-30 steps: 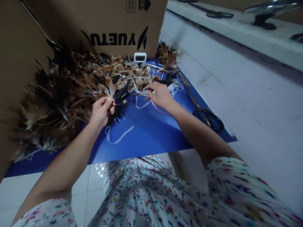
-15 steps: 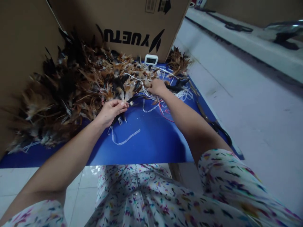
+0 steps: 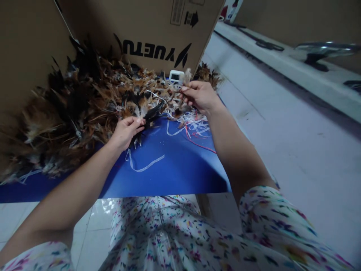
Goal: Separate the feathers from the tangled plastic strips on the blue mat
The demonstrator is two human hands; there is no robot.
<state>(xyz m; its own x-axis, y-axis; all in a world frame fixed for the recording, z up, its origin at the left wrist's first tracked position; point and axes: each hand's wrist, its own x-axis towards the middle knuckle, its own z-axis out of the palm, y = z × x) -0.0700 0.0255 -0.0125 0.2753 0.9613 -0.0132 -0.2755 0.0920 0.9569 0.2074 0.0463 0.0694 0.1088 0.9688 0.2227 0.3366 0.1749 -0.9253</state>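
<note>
A large pile of brown and black feathers (image 3: 104, 94) covers the back and left of the blue table (image 3: 169, 177). At the pile's front edge, my left hand (image 3: 126, 131) is closed in a pinch on pale and dark feathers (image 3: 143, 109). My right hand (image 3: 201, 96), raised at the pile's right side, pinches a small fluffy light-brown feather (image 3: 187, 76) between thumb and fingers. White strings (image 3: 197, 122) lie tangled below my right hand, with a red string (image 3: 201, 146) beside them. A loose white ribbon (image 3: 146, 168) curves over the table in front of my left hand.
A cardboard box (image 3: 158, 26) with upside-down lettering stands behind the pile. A small white digital device (image 3: 176, 75) sits against it. On the right run a pale wall (image 3: 267, 131) and a ledge (image 3: 296, 56) with dark objects on it.
My right hand has risen from the pile with a fluffy feather in its fingers. More of the white strings shows. My left hand has kept its pinch; the view has shifted slightly.
</note>
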